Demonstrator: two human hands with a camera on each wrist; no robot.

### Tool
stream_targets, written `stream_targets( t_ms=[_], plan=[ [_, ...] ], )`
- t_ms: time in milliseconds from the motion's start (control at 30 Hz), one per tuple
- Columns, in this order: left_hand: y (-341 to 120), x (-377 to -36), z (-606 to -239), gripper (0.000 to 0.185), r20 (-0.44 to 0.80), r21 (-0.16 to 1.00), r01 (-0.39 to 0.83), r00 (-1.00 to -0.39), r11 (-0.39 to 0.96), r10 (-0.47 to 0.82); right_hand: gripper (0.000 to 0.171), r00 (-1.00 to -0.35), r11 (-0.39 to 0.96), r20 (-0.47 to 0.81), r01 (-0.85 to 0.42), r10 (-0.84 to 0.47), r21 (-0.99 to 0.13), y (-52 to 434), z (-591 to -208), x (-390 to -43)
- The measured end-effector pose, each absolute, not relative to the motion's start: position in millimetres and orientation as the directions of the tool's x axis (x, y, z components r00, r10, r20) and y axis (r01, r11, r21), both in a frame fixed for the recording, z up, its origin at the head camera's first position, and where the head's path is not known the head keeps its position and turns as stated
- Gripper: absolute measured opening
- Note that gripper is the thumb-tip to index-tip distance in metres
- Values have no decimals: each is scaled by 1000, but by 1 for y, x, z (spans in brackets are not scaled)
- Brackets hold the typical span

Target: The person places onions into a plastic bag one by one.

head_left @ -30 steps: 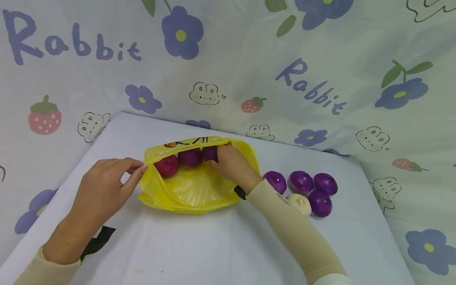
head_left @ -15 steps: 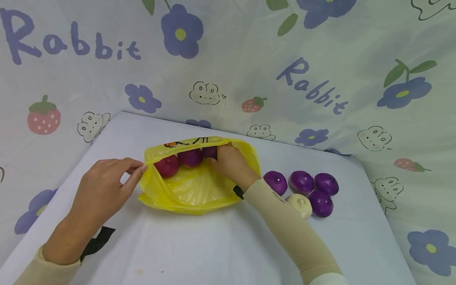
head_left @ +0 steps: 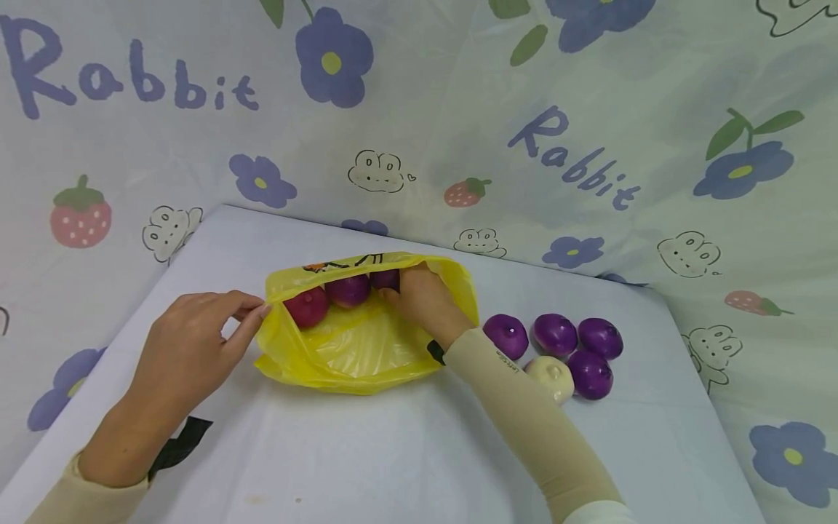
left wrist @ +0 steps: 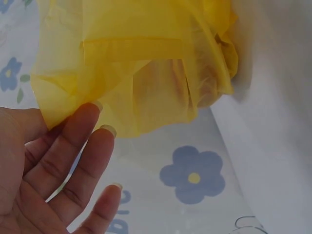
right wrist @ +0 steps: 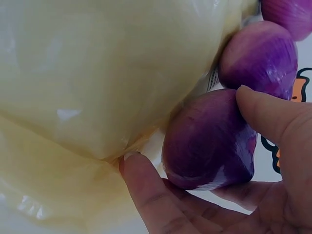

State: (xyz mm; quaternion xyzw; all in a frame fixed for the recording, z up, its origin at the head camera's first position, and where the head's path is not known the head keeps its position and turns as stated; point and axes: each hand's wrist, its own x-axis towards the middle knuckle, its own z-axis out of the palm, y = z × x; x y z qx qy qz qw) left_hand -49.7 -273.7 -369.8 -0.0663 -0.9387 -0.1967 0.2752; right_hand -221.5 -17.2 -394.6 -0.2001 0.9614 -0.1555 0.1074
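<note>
Change: almost nothing moves since the frames before; the right hand (head_left: pixel 425 302) sits a touch deeper in the bag's mouth, and the left hand (head_left: pixel 190 349) stays where it was.
Bags: one yellow plastic bag (head_left: pixel 353 349), lying on the white table (head_left: pixel 393 451) between the two hands, its mouth open towards the far side.
Onions in the bag: three purple ones in a row under the bag's upper lip; the reddish onion (head_left: pixel 306 306) lies nearest the left hand, the middle onion (head_left: pixel 349 290) beside it, and the held onion (head_left: pixel 386 279) is at the right hand's fingertips.
Onions outside: five, just right of the right forearm; four purple onions (head_left: pixel 555 333) and one white onion (head_left: pixel 551 375), the white one touching the sleeve's edge.
Left hand: thumb and forefinger are pressed on the bag's left corner, pinching the film and holding the lip up; in the left wrist view the other fingers (left wrist: pixel 78 161) are straight and loosely spread below the yellow film.
Right hand: inside the bag's mouth; the right wrist view shows the thumb and curled fingers (right wrist: pixel 156 200) wrapped round the held onion (right wrist: pixel 209 141), with the middle onion (right wrist: pixel 258 58) touching it just beyond.
Backdrop: a cloth (head_left: pixel 589 109) printed with flowers, strawberries and "Rabbit", beyond both hands.
</note>
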Motion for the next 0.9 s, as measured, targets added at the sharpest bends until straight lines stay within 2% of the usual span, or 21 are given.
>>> stream_targets(
  t_ms=[433,900],
  plan=[
    [-273,-49,-369,20,549,332,235,-836,914,16,49,-904,884,-132,-354,-408,-305,-18,-399,-221],
    [-272,-48,-368,19,552,328,237,-834,915,18,50,-903,872,-137,-339,-407,-354,-15,-399,-220]
  ],
)
